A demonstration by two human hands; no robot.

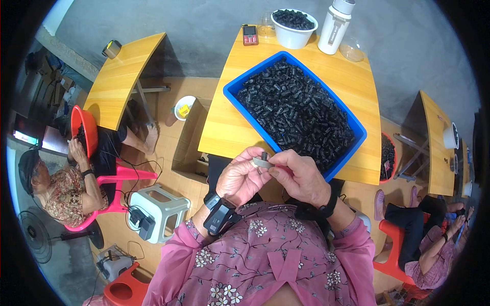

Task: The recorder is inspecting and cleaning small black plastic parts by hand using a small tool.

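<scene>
Just before the near edge of the blue tray [236, 103], my two hands meet in front of my body. My left hand [239, 179] is closed on a small black plastic part [264, 155], pinched at the fingertips. A short pale, flat strip [262, 163] lies against that part, and my right hand [301, 177] pinches its right end. What exactly the strip is cannot be made out. The blue tray sits slanted on the wooden table and is filled with many similar small black parts [296, 112].
On the table [224, 137] stand a white tub [295, 36] of black parts, a white bottle [335, 28] and a red phone [250, 35]. A cardboard box [190, 148] is at the table's left. One person [66, 194] sits left, another [429, 255] right.
</scene>
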